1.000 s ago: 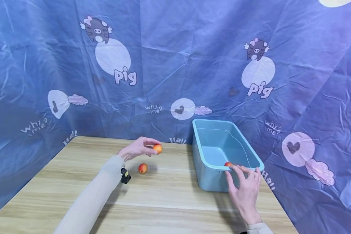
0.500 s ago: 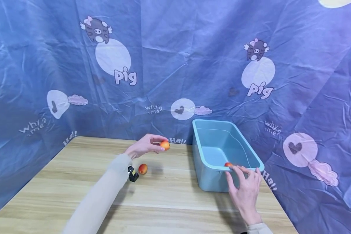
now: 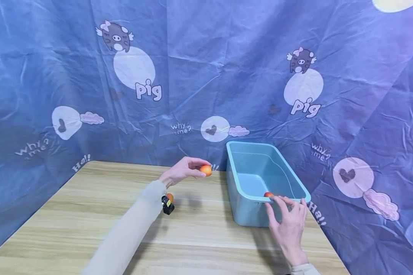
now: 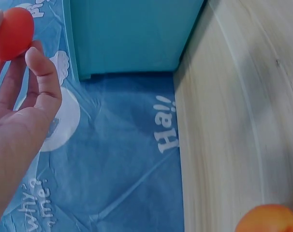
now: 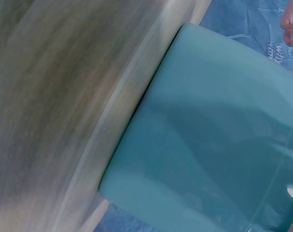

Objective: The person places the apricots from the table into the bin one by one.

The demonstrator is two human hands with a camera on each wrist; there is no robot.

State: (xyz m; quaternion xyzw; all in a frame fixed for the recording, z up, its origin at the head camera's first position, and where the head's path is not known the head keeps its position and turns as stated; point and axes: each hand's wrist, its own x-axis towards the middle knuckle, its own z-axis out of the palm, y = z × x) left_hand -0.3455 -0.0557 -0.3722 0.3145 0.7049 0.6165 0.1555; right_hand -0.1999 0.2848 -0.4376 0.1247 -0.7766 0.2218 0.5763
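Note:
My left hand (image 3: 183, 170) pinches a small orange-red fruit (image 3: 206, 170) between thumb and fingertips, held in the air left of the blue plastic bin (image 3: 247, 210). The left wrist view has that fruit (image 4: 15, 34) at the upper left. A second such fruit (image 3: 170, 197) lies on the table, partly hidden behind my left wrist. At the bin's near rim, my right hand (image 3: 289, 225) grips the edge, fingers over the top and thumb against the outside. Another red fruit (image 3: 268, 194) shows just inside that rim by the index fingertip, mostly hidden.
The wooden table (image 3: 192, 233) runs back to a blue printed cloth (image 3: 186, 76) hung behind and at both sides. The bin stands at the table's right, close to the cloth. A black device (image 3: 168, 205) is strapped on my left wrist.
My left hand has moved right toward the bin with its fruit, and its wrist now covers part of the fruit on the table. My right hand stays on the rim.

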